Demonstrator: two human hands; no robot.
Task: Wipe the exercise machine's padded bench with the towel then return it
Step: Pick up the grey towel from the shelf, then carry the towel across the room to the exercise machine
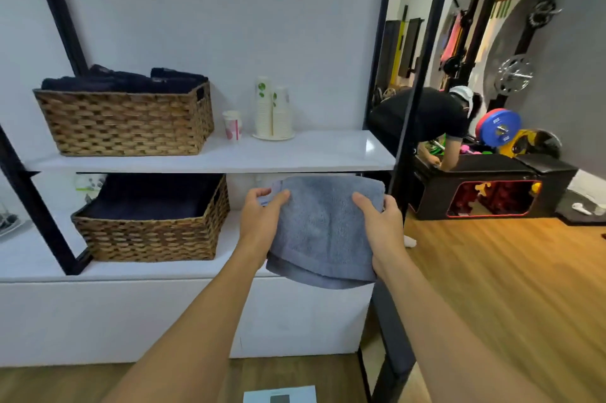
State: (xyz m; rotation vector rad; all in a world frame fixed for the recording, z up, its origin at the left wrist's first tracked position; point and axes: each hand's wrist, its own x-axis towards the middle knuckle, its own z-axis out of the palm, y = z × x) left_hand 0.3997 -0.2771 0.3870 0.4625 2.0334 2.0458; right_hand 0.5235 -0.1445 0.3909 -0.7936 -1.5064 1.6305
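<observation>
1. Towel (323,232): grey-blue, folded, held up in the air in front of the lower shelf (39,258), right of the lower basket (154,235). Its bottom edge hangs loose below the hands, showing two layers.
2. Left hand (260,222): grasping the towel's left edge, thumb on the front face, fingers behind.
3. Right hand (382,225): grasping the towel's right edge, thumb on front, fingers wrapped behind the cloth.
4. Both forearms bare, reaching forward from the bottom of the view.
5. Lower basket: woven wicker, on the lower shelf, dark folded cloth inside.
6. Upper basket (128,122): same weave, on the upper shelf (295,156), piled with dark folded towels that rise above the rim.
7. Cup stacks (273,110): two stacks of paper cups on a small plate, upper shelf, right of the upper basket. Single cup (233,125) with pink print stands between the basket and the stacks.
8. Shelf frame (416,74): black metal posts, one angled post at the right edge of the shelves.
9. Past the frame: another person (423,120) in a black top bends over a black padded bench (475,169).
10. Weight plates (500,128): blue, red and yellow, behind the bench. Rack (537,15) stands by the grey wall.
11. Floor (492,287): wood.
</observation>
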